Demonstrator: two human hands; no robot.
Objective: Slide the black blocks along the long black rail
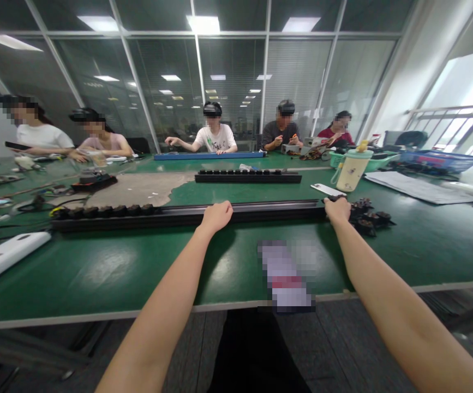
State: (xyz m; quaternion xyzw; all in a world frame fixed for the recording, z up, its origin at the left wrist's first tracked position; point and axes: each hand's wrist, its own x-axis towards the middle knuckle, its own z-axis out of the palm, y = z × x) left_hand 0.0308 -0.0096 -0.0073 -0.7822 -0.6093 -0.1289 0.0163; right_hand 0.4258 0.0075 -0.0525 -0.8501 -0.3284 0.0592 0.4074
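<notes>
A long black rail [171,215] lies across the green table in front of me, with a row of black round-topped parts [117,211] along its left half. My left hand [218,215] is closed over the rail near its middle, fingers curled on the far side. At the rail's right end, my right hand [338,209] is closed on a small black part [328,198], partly hidden by the fingers. Just right of that hand sits a loose cluster of similar black parts [367,221].
A phone [285,275] lies at the front edge; a white phone [327,189] and a cream tumbler [353,170] stand beyond my right hand. Behind is another black rail [248,177]. A white device [9,256] lies at left. Several people sit across the table [97,273].
</notes>
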